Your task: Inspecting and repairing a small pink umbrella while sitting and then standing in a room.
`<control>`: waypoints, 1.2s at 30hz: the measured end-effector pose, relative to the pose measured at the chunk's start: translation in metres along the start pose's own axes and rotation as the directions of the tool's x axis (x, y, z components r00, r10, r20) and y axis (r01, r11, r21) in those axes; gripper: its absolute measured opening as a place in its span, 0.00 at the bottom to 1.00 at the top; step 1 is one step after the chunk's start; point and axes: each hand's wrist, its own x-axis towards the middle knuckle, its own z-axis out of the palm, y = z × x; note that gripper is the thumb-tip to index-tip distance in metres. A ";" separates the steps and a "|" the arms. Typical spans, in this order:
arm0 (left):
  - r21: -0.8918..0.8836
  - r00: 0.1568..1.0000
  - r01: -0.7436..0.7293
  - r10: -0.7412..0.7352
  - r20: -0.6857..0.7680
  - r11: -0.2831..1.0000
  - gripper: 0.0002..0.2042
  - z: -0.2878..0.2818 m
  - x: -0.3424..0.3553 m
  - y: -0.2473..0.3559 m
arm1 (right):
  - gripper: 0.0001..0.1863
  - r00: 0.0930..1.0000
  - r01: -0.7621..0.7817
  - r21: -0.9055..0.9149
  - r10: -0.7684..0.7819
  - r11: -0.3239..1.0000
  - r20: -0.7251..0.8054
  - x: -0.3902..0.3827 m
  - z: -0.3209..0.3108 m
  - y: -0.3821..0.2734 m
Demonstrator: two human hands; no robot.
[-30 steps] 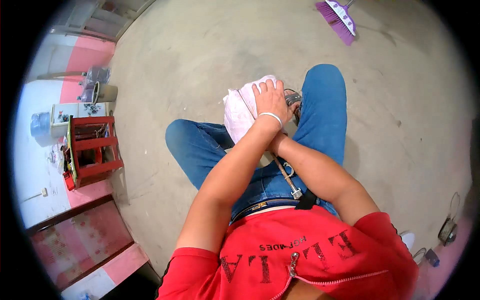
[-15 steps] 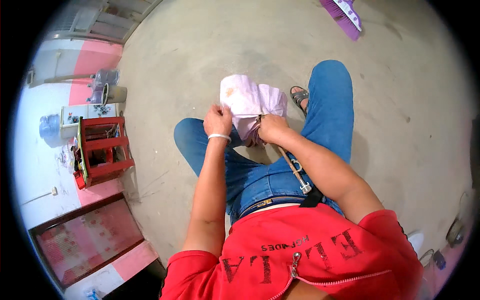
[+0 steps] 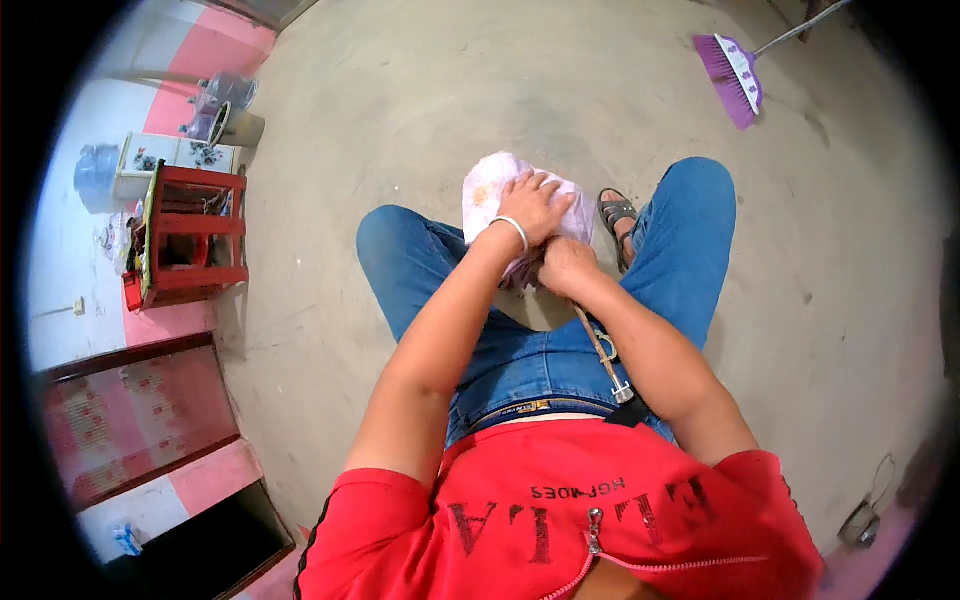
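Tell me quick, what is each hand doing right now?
Left hand: fingers spread flat on top of the crumpled white and pink cloth.
Right hand: closed, gripping that cloth's lower edge.

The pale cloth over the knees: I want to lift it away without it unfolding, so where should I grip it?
Probably the gathered lower end of the pale cloth, where the right hand bunches it; come from below, near the lap. The left hand presses flat on the spread upper part, which offers no fold to pinch.
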 end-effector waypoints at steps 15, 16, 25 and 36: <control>-0.238 0.840 0.213 -0.302 -0.451 0.948 0.19 -0.040 0.003 -0.041 | 0.17 0.988 -0.028 0.159 0.052 0.987 -0.145 0.016 0.001 0.017; -0.211 0.819 0.019 -0.136 -0.557 0.977 0.19 -0.041 0.005 -0.035 | 0.16 0.998 -0.043 0.368 0.060 0.929 -0.034 0.017 -0.001 0.017; 0.065 0.831 0.472 -0.468 0.301 0.879 0.21 0.044 -0.038 -0.081 | 0.12 0.997 -0.026 0.947 0.073 0.320 0.002 0.023 -0.015 0.026; -0.325 0.755 -0.067 -0.165 -0.635 0.943 0.23 -0.018 -0.016 0.006 | 0.10 0.987 -0.156 0.986 -0.045 -0.065 0.153 0.013 -0.037 0.024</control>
